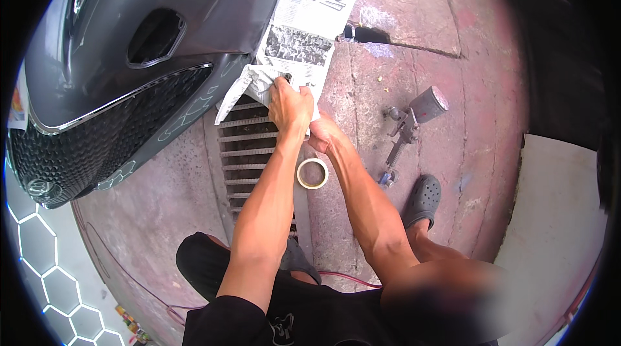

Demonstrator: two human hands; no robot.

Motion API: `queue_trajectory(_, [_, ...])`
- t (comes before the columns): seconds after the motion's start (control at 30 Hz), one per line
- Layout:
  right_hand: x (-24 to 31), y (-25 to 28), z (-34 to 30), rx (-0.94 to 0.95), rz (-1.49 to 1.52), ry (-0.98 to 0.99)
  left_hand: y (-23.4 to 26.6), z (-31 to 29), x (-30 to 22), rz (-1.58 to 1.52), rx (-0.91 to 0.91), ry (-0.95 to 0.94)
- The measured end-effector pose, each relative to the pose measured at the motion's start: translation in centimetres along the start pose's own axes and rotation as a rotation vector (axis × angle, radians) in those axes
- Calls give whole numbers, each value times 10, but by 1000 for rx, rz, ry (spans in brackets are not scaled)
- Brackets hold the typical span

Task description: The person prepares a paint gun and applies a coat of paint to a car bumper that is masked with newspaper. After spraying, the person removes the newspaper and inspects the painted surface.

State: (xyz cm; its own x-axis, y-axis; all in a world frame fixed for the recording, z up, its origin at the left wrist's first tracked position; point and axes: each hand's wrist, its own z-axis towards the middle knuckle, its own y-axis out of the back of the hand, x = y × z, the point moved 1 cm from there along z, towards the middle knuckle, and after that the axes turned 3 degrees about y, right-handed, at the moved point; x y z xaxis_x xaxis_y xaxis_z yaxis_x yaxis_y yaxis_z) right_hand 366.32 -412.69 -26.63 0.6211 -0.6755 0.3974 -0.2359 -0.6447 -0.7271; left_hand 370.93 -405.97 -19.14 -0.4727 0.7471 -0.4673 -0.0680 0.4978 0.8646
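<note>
A sheet of newspaper (304, 16) runs along the edge of a dark grey car bumper (213, 3), its lower end creased and folded over near the bumper's corner. My left hand (289, 106) is closed on that folded end, fingers pressed into the paper. Just below and to the right, my right hand (325, 133) is curled at the newspaper's bottom edge; its fingertips are partly hidden. On the floor below my hands lies a roll of masking tape (312, 160), apart from both.
A metal drain grate (249, 137) lies beneath the paper. To the right, a spray gun (406, 129) with a cup rests on the worn concrete, near my grey clog (425, 200). A red hose (349, 277) crosses behind my feet. A pale panel (550, 197) stands at far right.
</note>
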Motion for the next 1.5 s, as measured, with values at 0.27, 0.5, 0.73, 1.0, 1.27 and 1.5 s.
queue_trajectory(0.27, [14,2,-9,-29,-18,-8,-5,0,-11,64,71,11])
queue_trajectory(0.5, [19,10,-9,1,-4,-21,-2,-5,-16,27,84,8])
queue_trajectory(0.73, [33,22,-23,69,-57,-12,7,-24,-33,-76,63,95])
queue_trajectory(1.0, [53,32,-29,65,-244,-32,3,-28,-43,-133,66,144])
queue_trajectory(1.27, [153,5,-22,-138,-585,357,-9,-36,-6,-82,77,186])
queue_trajectory(1.5, [133,-20,70,-304,-327,324,-13,-58,6,-79,12,157])
